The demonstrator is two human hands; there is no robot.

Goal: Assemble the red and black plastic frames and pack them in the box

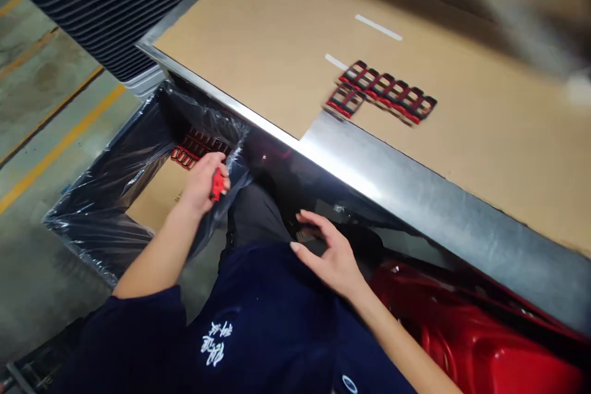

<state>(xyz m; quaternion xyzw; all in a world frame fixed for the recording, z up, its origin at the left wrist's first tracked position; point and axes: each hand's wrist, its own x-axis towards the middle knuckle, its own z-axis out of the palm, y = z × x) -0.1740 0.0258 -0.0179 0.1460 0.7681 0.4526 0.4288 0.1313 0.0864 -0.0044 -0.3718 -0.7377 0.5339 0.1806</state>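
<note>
A left hand (205, 181) grips a red part (218, 184) over a plastic-lined bin (87, 234) standing close beside a table (378, 154), likely for a short reach. Black-and-red parts (385, 92) line up on the table's cardboard (253, 31), presumably there against scratches; more parts (184, 157) lie in the bin. The right hand (335, 258), empty, hovers with fingers spread.

The head camera is looking forward and steeply down over the person's shirt (268, 314), framing the left hand (207, 181) and right hand (333, 257) nearby, the worktable (258, 31) beyond; the upper right is appearing too blurred to read surely
</note>
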